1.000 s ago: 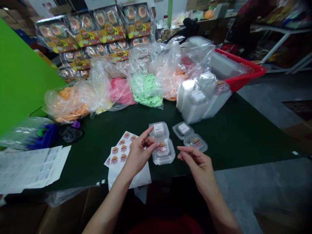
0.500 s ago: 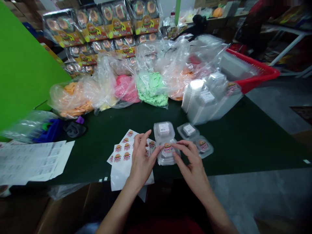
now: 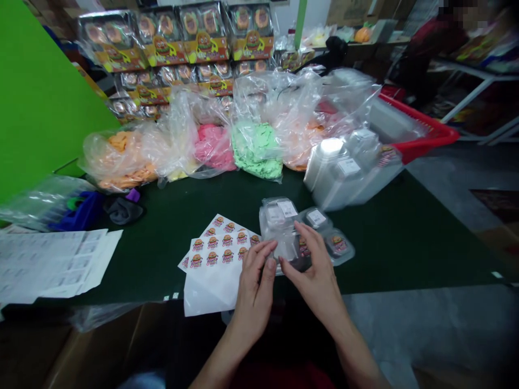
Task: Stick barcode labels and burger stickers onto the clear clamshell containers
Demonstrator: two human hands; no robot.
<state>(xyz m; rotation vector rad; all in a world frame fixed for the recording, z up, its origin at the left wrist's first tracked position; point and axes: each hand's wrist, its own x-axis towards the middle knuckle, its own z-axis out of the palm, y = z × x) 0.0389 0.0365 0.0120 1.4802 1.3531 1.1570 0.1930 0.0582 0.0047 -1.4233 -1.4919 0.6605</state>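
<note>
Two-lobed clear plastic boxes lie in a pile at the table's front. The upper plastic box (image 3: 305, 263) carries a burger sticker (image 3: 303, 246) on one half and a white barcode label (image 3: 287, 208) on the other. My right hand (image 3: 314, 262) has its thumb and fingers around the stickered half, partly covering it. A bare plastic box (image 3: 287, 247) shows beneath, left of it. My left hand (image 3: 257, 278) is at that box's near left corner, fingers half bent and the thumb apart, holding nothing. Sheets of burger stickers (image 3: 221, 254) lie beside my left hand.
Another labelled box (image 3: 338, 244) lies to the right. Behind it stand stacked clear boxes (image 3: 348, 178) and a red basket (image 3: 438, 138). Bags of coloured pieces (image 3: 259, 148) line the back, before packed burger sets (image 3: 206, 38). Printed sheets (image 3: 52, 265) lie left. A person (image 3: 432, 46) is at far right.
The stickered box has slid right and turned slightly with my right hand, uncovering a bare box below. My left hand has moved down and right, off the sticker sheets.
</note>
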